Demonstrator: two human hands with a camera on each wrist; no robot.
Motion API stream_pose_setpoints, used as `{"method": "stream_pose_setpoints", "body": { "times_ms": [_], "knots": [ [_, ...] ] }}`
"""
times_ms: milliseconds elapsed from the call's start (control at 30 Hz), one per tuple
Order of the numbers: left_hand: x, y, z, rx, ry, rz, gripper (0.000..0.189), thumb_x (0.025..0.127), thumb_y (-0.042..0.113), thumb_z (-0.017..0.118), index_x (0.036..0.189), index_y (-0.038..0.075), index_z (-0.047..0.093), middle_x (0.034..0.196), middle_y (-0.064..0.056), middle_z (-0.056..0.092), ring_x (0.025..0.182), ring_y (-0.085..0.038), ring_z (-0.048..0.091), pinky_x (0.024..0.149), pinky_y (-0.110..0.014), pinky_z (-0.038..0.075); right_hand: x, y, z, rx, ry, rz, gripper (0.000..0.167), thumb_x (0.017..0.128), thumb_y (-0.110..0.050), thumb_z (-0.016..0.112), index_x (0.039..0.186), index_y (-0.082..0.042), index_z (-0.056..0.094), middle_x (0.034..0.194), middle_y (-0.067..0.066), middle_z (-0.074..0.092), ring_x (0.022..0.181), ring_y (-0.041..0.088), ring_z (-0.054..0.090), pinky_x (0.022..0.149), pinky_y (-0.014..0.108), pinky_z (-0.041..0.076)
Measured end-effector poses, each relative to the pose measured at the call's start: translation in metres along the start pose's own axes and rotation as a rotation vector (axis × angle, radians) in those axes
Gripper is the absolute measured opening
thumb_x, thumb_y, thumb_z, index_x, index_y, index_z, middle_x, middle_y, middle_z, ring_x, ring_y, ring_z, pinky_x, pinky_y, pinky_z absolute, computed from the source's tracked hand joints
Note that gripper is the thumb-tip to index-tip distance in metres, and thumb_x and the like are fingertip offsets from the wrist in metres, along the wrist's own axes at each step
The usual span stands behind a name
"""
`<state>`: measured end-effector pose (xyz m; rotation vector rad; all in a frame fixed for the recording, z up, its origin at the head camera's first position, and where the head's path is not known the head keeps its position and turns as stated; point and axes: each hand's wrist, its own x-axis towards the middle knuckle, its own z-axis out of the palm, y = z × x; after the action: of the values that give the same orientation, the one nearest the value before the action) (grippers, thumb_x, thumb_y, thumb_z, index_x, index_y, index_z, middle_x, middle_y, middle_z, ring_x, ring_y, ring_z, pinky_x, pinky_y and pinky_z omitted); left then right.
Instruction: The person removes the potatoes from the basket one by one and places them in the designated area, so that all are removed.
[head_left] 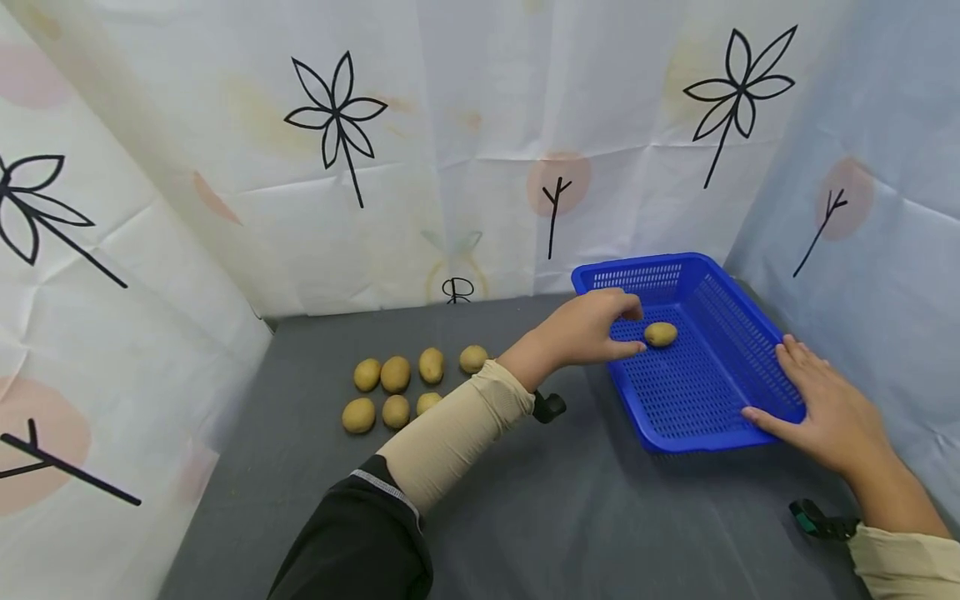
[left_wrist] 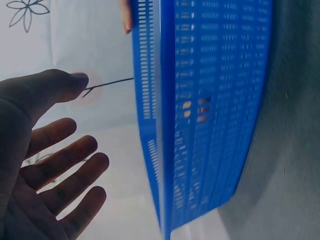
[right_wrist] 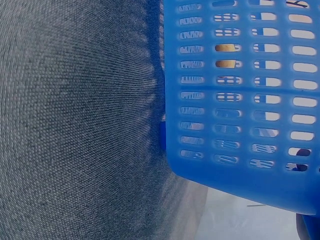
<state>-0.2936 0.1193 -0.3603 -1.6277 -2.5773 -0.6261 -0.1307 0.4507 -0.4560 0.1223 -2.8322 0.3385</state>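
Note:
A blue plastic basket (head_left: pixel 682 400) stands at the right of the table with one potato (head_left: pixel 661 334) inside it. My left hand (head_left: pixel 592 325) is above the basket's left side, thumb and fingers apart, just left of that potato. In the left wrist view the left hand (left_wrist: pixel 60 170) holds nothing. My right hand (head_left: pixel 836 408) rests against the near right corner of the basket, fingers extended along the right side and thumb at the near rim. Seen from the right wrist, the basket's slotted wall (right_wrist: pixel 240 110) fills much of the view; most of that hand is hidden there.
Several potatoes (head_left: pixel 396 374) lie in two rows on the grey cloth (head_left: pixel 525 517), left of the basket; my left forearm partly covers them. White printed curtains (head_left: pixel 465 125) enclose the back and both sides.

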Motion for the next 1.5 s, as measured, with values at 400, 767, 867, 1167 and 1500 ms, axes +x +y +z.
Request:
{"method": "stream_pose_setpoints", "body": {
  "times_ms": [400,767,867,1167,1500],
  "knots": [
    [0.071,-0.001,0.03,-0.157,-0.048,-0.089,0.032,0.102,0.032,0.072,0.126,0.013,0.067,0.129,-0.001,0.068,0.122,-0.012,0.061,0.102,-0.019,0.048,0.001,0.002,0.001,-0.022,-0.005,0.008,0.11,0.093,-0.054,0.072,0.167,0.003,0.015,0.175,0.026,0.009,0.165,0.043,0.006,0.129,0.027,-0.015],
    [0.104,0.008,0.052,-0.313,-0.027,-0.21,0.034,0.103,0.033,0.072,0.131,0.015,0.065,0.135,-0.001,0.065,0.123,-0.009,0.061,0.096,-0.013,0.048,0.003,0.0,-0.002,-0.036,-0.006,0.013,0.111,0.092,-0.055,0.072,0.167,0.004,0.016,0.175,0.026,0.01,0.164,0.044,0.009,0.129,0.027,-0.014],
    [0.108,0.01,0.052,-0.304,-0.027,-0.214,0.034,0.103,0.033,0.071,0.131,0.015,0.065,0.134,-0.001,0.066,0.123,-0.01,0.061,0.095,-0.013,0.047,0.004,0.0,-0.002,-0.038,-0.001,0.011,0.11,0.091,-0.055,0.072,0.167,0.004,0.017,0.175,0.026,0.012,0.164,0.044,0.011,0.129,0.025,-0.014],
    [0.114,0.011,0.067,-0.271,-0.028,-0.307,0.032,0.103,0.034,0.071,0.13,0.018,0.067,0.133,0.004,0.066,0.12,-0.007,0.062,0.094,-0.014,0.049,0.002,0.004,-0.003,-0.016,0.001,-0.005,0.108,0.092,-0.053,0.073,0.167,0.003,0.02,0.175,0.025,0.014,0.165,0.04,0.01,0.128,0.021,-0.013],
    [0.118,0.009,0.093,-0.203,-0.001,-0.405,0.035,0.102,0.035,0.07,0.135,0.021,0.069,0.138,0.009,0.068,0.115,-0.003,0.065,0.09,-0.016,0.052,0.002,0.002,-0.002,-0.01,0.005,-0.008,0.107,0.091,-0.053,0.073,0.166,0.004,0.021,0.175,0.025,0.014,0.166,0.039,0.009,0.127,0.019,-0.013]
  ]
}}
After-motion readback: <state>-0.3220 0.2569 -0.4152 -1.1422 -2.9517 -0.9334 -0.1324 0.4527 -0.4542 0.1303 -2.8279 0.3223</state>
